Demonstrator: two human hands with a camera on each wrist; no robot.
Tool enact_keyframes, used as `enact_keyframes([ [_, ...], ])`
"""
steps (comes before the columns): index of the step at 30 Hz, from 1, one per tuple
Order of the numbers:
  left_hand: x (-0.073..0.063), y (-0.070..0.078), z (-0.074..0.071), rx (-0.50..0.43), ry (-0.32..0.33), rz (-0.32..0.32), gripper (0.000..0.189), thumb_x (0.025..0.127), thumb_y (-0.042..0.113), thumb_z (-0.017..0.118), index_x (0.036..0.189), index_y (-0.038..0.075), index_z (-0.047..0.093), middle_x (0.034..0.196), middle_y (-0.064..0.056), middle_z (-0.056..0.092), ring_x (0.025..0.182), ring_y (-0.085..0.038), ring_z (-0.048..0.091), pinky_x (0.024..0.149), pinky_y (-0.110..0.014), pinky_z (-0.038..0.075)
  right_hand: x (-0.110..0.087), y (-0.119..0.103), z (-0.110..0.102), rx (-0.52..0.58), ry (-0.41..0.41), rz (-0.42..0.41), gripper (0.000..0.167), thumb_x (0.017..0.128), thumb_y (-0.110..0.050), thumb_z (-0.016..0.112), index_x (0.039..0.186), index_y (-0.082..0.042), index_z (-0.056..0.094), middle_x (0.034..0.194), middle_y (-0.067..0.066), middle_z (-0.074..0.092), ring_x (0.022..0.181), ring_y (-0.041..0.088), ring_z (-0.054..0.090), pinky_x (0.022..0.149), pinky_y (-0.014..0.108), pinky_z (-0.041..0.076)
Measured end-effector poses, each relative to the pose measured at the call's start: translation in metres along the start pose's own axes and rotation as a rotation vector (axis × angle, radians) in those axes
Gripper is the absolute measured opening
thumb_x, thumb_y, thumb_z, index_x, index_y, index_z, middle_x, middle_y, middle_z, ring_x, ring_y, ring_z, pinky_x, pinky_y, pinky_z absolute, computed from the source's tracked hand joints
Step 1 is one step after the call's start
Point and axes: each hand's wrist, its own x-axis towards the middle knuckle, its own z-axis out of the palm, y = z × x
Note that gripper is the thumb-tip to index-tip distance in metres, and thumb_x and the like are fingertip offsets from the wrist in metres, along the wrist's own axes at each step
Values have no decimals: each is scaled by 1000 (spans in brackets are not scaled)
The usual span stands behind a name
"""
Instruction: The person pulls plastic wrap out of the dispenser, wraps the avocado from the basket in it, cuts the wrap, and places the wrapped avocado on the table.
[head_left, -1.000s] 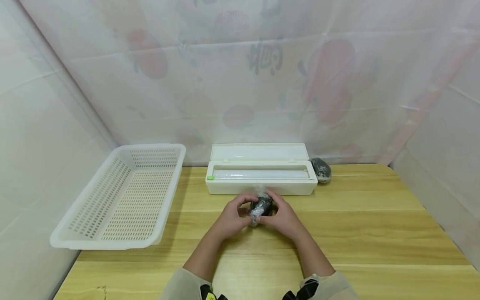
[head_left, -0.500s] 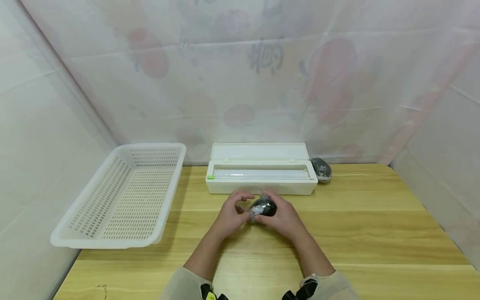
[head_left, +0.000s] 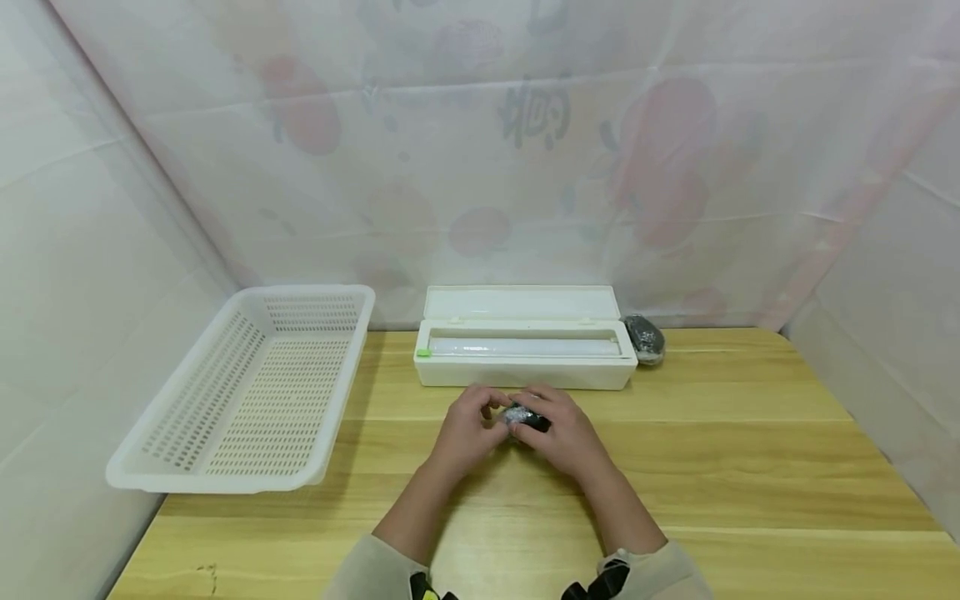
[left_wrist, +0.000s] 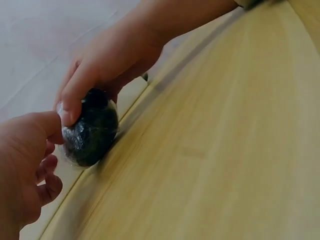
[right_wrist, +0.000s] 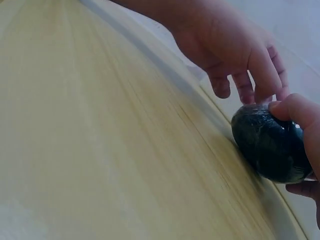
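My right hand [head_left: 567, 437] holds a dark, egg-shaped, avocado-like fruit [head_left: 536, 422] wrapped in clear cling film [head_left: 514, 414]. In the right wrist view the fruit [right_wrist: 267, 145] looks smooth and dark green to black, with the right thumb pressed on its top. The left hand [head_left: 463, 433] is at the fruit's left end, its thumb and forefinger pinching at the crinkled film. Its other fingers are loosely bent, as the left wrist view shows. Both hands are close over the table, just in front of the white box; they partly cover the fruit.
Behind the hands stands a white cling film dispenser [head_left: 525, 372], lid up, with a film roll [head_left: 521, 347] inside and a green slider [head_left: 423, 352]. A second dark wrapped fruit [head_left: 645, 340] sits by its right end. A white slotted basket [head_left: 321, 446] stands on the left.
The right hand's fingers have closed further over the fruit, turning and tilting it. The upright film tuft at its top is no longer seen. The left thumb and forefinger have come together at its left end.
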Motion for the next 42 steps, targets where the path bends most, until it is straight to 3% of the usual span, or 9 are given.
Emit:
enact_keyframes([
  [7,-2,1,4,85,80,90,21,78,-4,73,94,10,71,93,0,67,74,-8,60,65,-19,53,-2,-1,-1,-40,-30,8,41,92,-33,69,130,-19,66,133,1,60,122,28,54,99,50,47],
  [11,-3,3,4,159,116,137,22,78,-4,73,92,11,74,94,1,70,77,-9,64,68,-18,54,-3,-2,-6,84,-46,119,37,102,-20,49,137,-17,60,141,2,57,126,29,51,104,55,42],
  [15,-3,6,5,248,121,179,23,77,-3,74,93,14,78,97,3,70,86,-10,67,75,-20,55,-1,1,-11,230,-40,234,43,102,-11,37,140,-18,56,140,-2,58,130,28,50,108,55,37],
  [22,-5,9,4,342,47,210,31,83,10,68,114,11,74,113,0,68,106,-17,63,92,-31,54,-2,8,-13,448,-44,316,30,100,-19,57,127,-12,67,133,2,64,128,23,54,103,39,46],
  [27,-7,9,4,376,-100,180,60,86,38,69,137,9,58,136,-3,56,127,-21,50,104,-36,46,-2,11,-11,555,-10,377,29,93,-24,69,118,-8,71,119,10,69,98,16,60,77,22,52],
  [30,-8,8,6,368,-152,169,82,84,58,69,145,7,48,144,-5,50,134,-24,45,107,-40,44,-2,10,-8,576,10,423,29,89,-23,74,113,-8,71,111,14,64,80,15,58,63,26,53],
  [32,-8,8,6,340,-157,168,87,83,63,68,145,7,47,145,-6,50,135,-23,45,107,-41,44,-1,8,-5,575,6,441,29,86,-23,77,109,-7,70,109,12,61,79,15,58,63,27,53],
  [37,-8,7,5,183,-177,132,73,89,56,64,145,12,48,147,-4,51,135,-19,48,108,-40,44,-2,4,-1,593,-19,442,29,85,-26,79,99,-6,64,91,10,58,73,17,57,61,28,52],
  [42,-8,4,2,5,-218,50,64,93,48,63,146,16,48,154,-5,43,142,-21,39,113,-46,36,-3,6,-1,762,-51,439,25,96,-23,64,104,2,62,88,9,62,66,20,63,59,34,57],
])
